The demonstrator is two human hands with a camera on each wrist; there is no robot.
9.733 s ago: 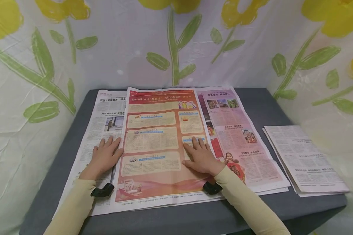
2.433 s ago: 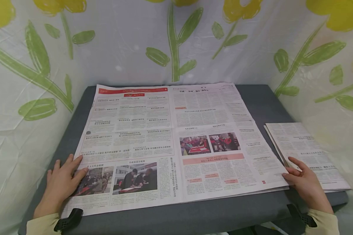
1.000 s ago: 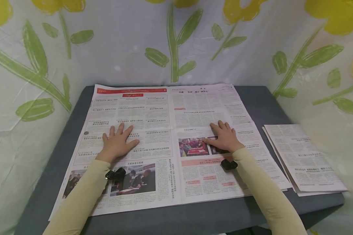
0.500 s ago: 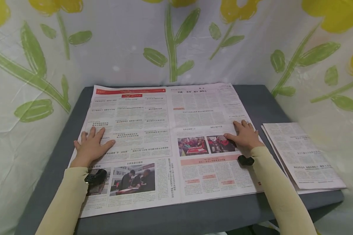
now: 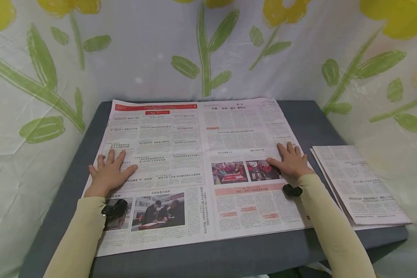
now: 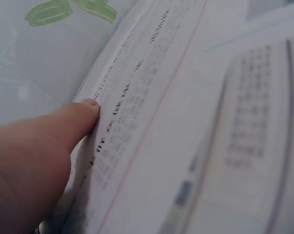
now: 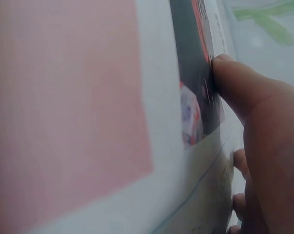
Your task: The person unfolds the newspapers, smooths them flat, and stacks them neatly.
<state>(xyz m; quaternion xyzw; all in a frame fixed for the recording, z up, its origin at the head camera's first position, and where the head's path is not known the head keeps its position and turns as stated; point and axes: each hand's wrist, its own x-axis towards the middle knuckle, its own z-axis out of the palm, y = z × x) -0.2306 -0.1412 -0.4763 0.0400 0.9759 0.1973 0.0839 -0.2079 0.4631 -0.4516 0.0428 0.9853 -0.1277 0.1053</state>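
Observation:
An opened newspaper [image 5: 201, 162] lies spread flat over the table, with a red banner across the top of its left page and several photos lower down. My left hand [image 5: 109, 172] rests on the left page near its outer edge, fingers spread. On the right page my right hand [image 5: 292, 160] lies with its fingers apart, the thumb over the corner of a photo [image 5: 263, 170]. In the left wrist view the left thumb [image 6: 83, 117] touches the printed sheet. The right wrist view shows the right thumb [image 7: 229, 73] against the dark photo.
A folded stack of newspapers [image 5: 365, 185] lies at the table's right side. The grey table [image 5: 160, 262] ends in front of the newspaper. A white curtain [image 5: 142, 58] with yellow flowers and green stems surrounds the back and sides.
Earlier, a red-and-cream page lay over the middle; now a two-page spread shows. The hands have moved from the outer lower edges to the middle of the pages, then outward toward the sides.

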